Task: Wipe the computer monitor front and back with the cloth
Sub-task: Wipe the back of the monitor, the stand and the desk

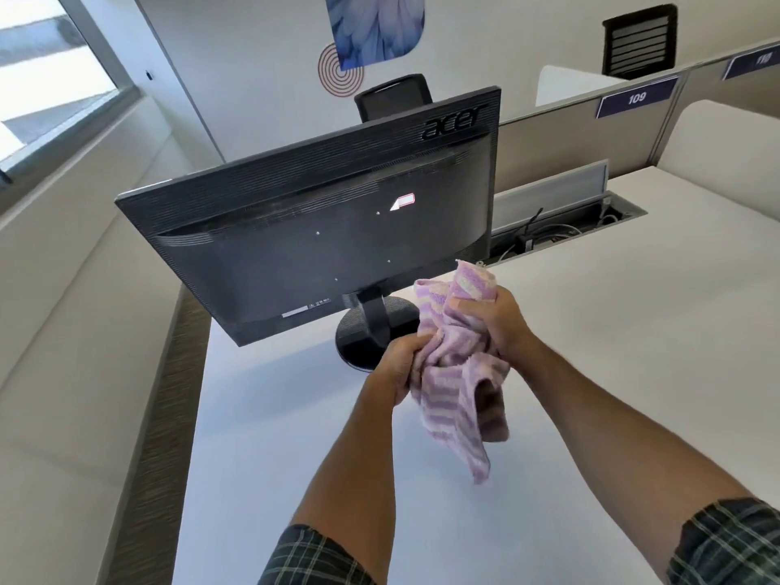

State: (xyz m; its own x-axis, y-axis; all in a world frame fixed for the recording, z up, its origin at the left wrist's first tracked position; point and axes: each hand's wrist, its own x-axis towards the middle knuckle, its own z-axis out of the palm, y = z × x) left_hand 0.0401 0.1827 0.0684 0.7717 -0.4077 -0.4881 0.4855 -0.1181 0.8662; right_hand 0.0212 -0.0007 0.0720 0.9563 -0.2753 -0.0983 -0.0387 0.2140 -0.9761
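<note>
I am gripping the soft, floppy cloth (pixel 456 373) bunched in my left hand (pixel 401 365) and right hand (pixel 494 323), lower right of the monitor (pixel 295 247), gathering a firm wad.

Fluffy striped terry cloth (pixel 453 365); ribbed matt black plastic monitor (pixel 312 230) (back side); smooth desk (pixel 591 331).

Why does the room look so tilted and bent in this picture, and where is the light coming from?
Head view: the wide-angle lens bows straight lines, so the partition and desk edges lean and curve. Daylight enters from the window at upper left. The monitor casts a soft shadow on the desk beneath it. The cloth, held by the left hand and the right hand, looks slightly soft.
</note>
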